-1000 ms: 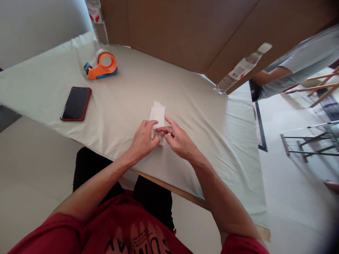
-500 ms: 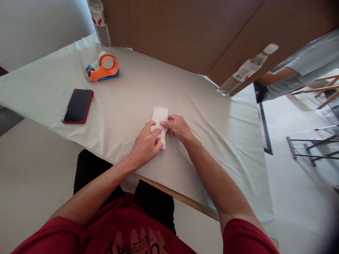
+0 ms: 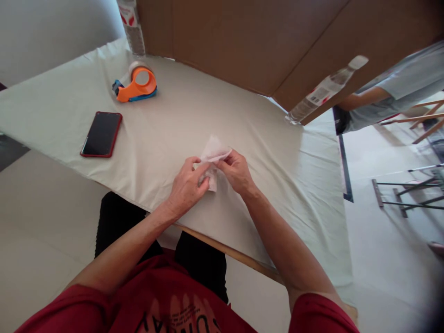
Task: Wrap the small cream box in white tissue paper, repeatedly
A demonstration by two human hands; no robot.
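Observation:
A white tissue point(image 3: 212, 150) lies over the cloth-covered table in front of me, its near part flat and its upper layer lifted and creased. My right hand point(image 3: 237, 173) pinches the raised right edge between thumb and fingers. On the near left side, my left hand point(image 3: 189, 185) has its curled fingers on the tissue, with the thumb close to the lower end. The fingers partly hide the tissue's middle.
A phone in a red case point(image 3: 101, 134) and an orange tape dispenser point(image 3: 138, 85) lie to the left. Water bottles stand at the back left point(image 3: 133, 32) and right point(image 3: 322, 95), by a cardboard panel point(image 3: 225, 41). Another person's arm point(image 3: 367, 98) shows at far right.
My right hand has lifted and peeled back a layer of the tissue, which lay flat before. My left hand stays at its lower left side.

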